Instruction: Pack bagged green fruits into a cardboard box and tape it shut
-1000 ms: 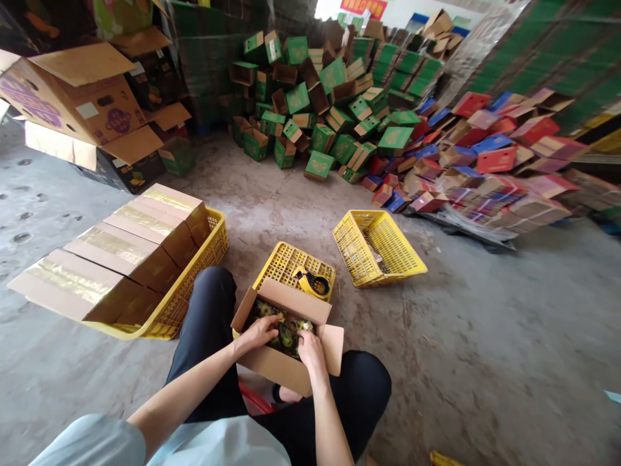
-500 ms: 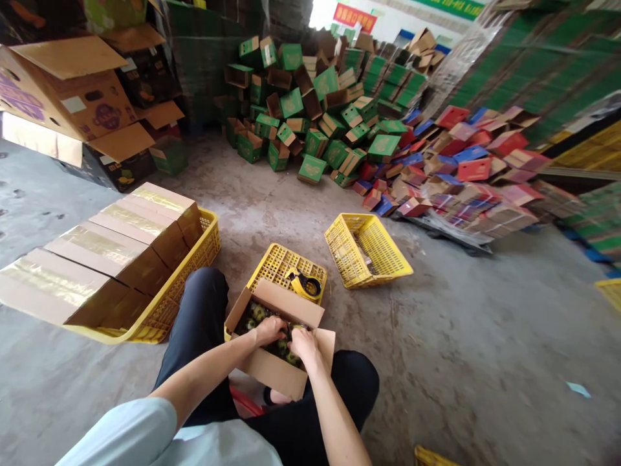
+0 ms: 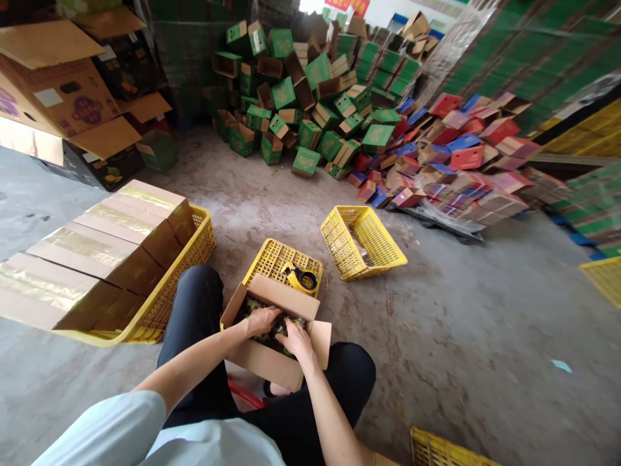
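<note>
Concrete floor (image 3: 460, 336), grey & scuffed, is spreading out all round the hands. Dark-trousered legs (image 3: 194, 310) are flanking them, one knee each side. L hand (image 3: 263, 320) & R hand (image 3: 297, 340) are sitting close together inside an open carton (image 3: 266, 362), its flaps standing out around them. Fingers of both are bending down onto greenish round produce (image 3: 253, 303), some w/ a shiny wrap; can't tell if either hand is grasping a pc or just touching. Produce is lying in the carton, under & L of the hands, partly hidden by them.

Just beyond the hands, a yellow lattice crate (image 3: 272, 255) is lying flat, partly behind the carton, w/ a yellow-and-black tape dispenser (image 3: 294, 278) resting on top. L of the hands, a long yellow basket (image 3: 204, 236) is holding a row of 4 taped cartons (image 3: 92, 244). Fwd & R of the hands, another yellow basket (image 3: 383, 239) is leaning at a tilt.

Farther off, big open boxes (image 3: 72, 97) are standing fwd-L, green boxes (image 3: 309, 133) are heaping up straight ahead, and red & blue boxes (image 3: 466, 155) are piling fwd-R. Wrapped green stacks (image 3: 533, 58) are rising behind those.
</note>
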`<state>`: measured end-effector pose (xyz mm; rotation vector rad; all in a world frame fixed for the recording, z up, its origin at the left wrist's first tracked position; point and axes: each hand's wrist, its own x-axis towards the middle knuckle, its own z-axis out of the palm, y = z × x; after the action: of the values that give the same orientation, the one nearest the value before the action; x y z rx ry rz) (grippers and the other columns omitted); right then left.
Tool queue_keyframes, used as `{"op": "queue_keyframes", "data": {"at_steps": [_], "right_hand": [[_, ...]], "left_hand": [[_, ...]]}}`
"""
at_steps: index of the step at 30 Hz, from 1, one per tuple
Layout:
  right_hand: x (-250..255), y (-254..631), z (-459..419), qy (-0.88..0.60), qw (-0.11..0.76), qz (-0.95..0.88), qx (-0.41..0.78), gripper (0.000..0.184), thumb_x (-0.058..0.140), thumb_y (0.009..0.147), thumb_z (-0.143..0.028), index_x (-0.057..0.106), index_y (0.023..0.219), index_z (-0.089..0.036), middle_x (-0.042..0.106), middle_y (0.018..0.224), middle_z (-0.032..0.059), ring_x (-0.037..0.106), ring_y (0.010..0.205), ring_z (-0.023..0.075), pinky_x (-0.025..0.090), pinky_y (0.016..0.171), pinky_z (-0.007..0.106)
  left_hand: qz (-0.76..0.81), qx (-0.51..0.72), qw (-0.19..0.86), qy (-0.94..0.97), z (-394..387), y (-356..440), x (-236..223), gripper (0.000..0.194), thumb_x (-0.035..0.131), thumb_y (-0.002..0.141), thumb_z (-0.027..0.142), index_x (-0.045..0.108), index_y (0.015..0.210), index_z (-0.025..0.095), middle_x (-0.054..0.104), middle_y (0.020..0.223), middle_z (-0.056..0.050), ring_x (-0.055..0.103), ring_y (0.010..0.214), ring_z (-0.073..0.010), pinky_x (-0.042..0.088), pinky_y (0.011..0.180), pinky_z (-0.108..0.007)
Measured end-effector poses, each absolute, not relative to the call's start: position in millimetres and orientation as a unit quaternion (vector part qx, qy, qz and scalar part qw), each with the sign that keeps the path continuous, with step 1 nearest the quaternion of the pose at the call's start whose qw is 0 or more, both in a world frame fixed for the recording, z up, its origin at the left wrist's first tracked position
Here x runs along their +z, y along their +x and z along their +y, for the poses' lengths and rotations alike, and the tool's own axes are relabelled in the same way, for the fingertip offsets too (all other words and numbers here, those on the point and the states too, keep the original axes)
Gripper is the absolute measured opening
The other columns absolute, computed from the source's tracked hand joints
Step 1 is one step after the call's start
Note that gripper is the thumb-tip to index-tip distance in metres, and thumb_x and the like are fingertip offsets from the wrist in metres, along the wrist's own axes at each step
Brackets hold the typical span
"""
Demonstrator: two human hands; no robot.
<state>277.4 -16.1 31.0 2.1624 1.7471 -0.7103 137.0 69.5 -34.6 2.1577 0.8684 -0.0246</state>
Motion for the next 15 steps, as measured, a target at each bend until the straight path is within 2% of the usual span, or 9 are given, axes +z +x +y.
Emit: {"op": "queue_keyframes", "data": {"at_steps": [3, 5, 8, 12, 15], "right_hand": [[25.0, 271.6, -17.4, 0.766, 0.134, 0.586, -0.229, 0.043, 0.058, 0.103, -0.032, 0.061, 0.142, -0.016, 0.066, 0.142, 0.0186, 0.066, 0.128, 0.0253, 0.05, 0.102, 0.03], [21.7, 272.2, -19.4, 0.783, 0.143, 0.566, -0.216, 0.035, 0.053, 0.105, -0.029, 0.069, 0.131, -0.014, 0.072, 0.132, 0.021, 0.071, 0.121, 0.0273, 0.052, 0.097, 0.033], [17.6, 277.3, -20.4, 0.799, 0.154, 0.544, -0.204, 0.032, 0.049, 0.104, -0.023, 0.075, 0.121, -0.012, 0.076, 0.118, 0.023, 0.075, 0.113, 0.029, 0.054, 0.093, 0.035], [11.4, 277.9, -14.3, 0.803, 0.156, 0.539, -0.2, 0.032, 0.049, 0.101, -0.013, 0.076, 0.118, -0.012, 0.077, 0.118, 0.0224, 0.073, 0.116, 0.0272, 0.052, 0.094, 0.033], [7.8, 273.0, -10.5, 0.799, 0.158, 0.542, -0.206, 0.026, 0.056, 0.099, -0.014, 0.077, 0.115, -0.013, 0.078, 0.114, 0.0207, 0.073, 0.116, 0.0259, 0.053, 0.095, 0.033]], "left_hand": [[0.35, -0.06, 0.362, 0.862, 71.4, 132.7, -33.0, 0.051, 0.064, 0.089, 0.011, 0.062, 0.139, 0.022, 0.061, 0.139, -0.014, 0.07, 0.111, -0.0312, 0.057, 0.095, -0.043], [0.355, -0.076, 0.346, 0.865, 69.6, 132.3, -31.3, 0.041, 0.061, 0.089, 0.012, 0.067, 0.129, 0.02, 0.06, 0.136, -0.014, 0.069, 0.111, -0.0312, 0.057, 0.096, -0.043], [0.359, -0.081, 0.334, 0.868, 65.0, 125.5, -29.0, 0.032, 0.055, 0.093, 0.014, 0.068, 0.123, 0.017, 0.059, 0.133, -0.016, 0.066, 0.116, -0.0309, 0.054, 0.102, -0.042], [0.35, -0.078, 0.336, 0.871, 59.4, 112.3, -27.4, 0.052, 0.061, 0.088, 0.014, 0.059, 0.139, 0.021, 0.052, 0.145, -0.013, 0.057, 0.129, -0.0291, 0.048, 0.111, -0.036], [0.363, -0.077, 0.337, 0.865, 55.4, 112.8, -27.5, 0.065, 0.063, 0.086, 0.016, 0.051, 0.149, 0.024, 0.046, 0.152, -0.012, 0.055, 0.131, -0.03, 0.048, 0.111, -0.038]]}}
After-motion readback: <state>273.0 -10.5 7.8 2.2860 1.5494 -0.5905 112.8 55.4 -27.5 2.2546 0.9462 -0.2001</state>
